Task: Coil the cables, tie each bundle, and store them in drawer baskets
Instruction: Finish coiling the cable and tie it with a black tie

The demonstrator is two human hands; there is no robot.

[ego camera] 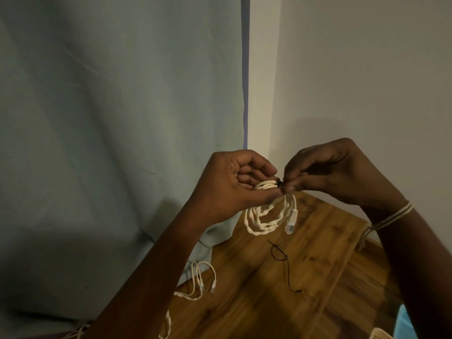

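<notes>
Both hands (pixel 281 182) pinching black tie (pixel 280 184) around coiled cable (pixel 266 216)

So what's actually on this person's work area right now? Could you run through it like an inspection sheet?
Surface: wooden table, grain visible, dimly lit.
Job's things: coiled white cable held up above the table, its clear plug hanging down; black tie at the top of the coil.
Clutter: loose black tie lying on the table; edge of a white basket at the bottom right.
Hands: left hand grips the coil; right hand pinches the black tie.
Cables: more white cables lying loose at the table's left edge, not coiled.
Surroundings: pale blue-green cloth hanging on the left, plain wall on the right.
</notes>
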